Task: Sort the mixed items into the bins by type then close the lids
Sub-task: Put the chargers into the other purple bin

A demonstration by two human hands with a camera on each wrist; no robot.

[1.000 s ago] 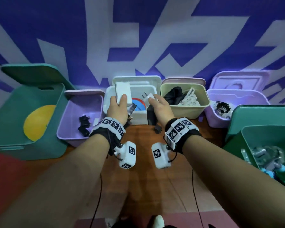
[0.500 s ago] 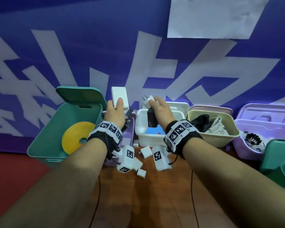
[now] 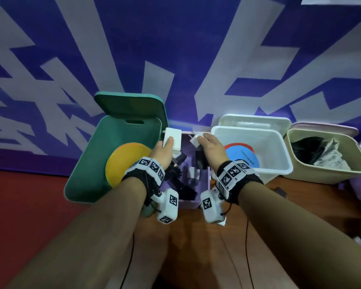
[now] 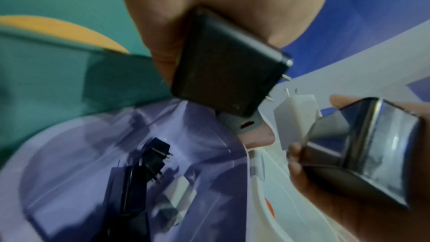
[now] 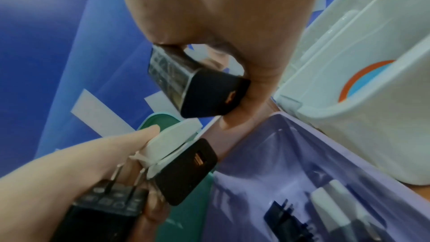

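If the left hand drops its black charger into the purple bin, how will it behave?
The black charger looks like a rigid, boxy block, so it should probably land flat rather than roll. Its smooth faces may slide against the chargers already in the purple bin. Its metal prongs could possibly snag them.

Row of open bins along the wall [image 3: 175, 49], left to right: first bin [image 3: 86, 163], its lid [image 3: 131, 105] raised behind it, a disc [image 3: 123, 161] inside. Second bin [image 3: 204, 184], just right of the first, with loose chargers [image 4: 144, 168] lying in it. Third bin [image 3: 279, 161], touching the second, lid [image 3: 254, 120] upright behind, a round disc [image 3: 242, 157] inside. Fourth bin [image 3: 329, 174], rightmost, with crumpled cloth [image 3: 317, 153] in it.

Above the second bin: left hand [image 3: 163, 153] holding a block [image 3: 172, 139] and a charger [image 4: 228, 73] beneath it; right hand [image 3: 211, 147], beside the left, holding a small plug [image 3: 196, 139] and a charger [image 5: 204, 87] below it.

Floor [image 3: 186, 236] in front of the bins.
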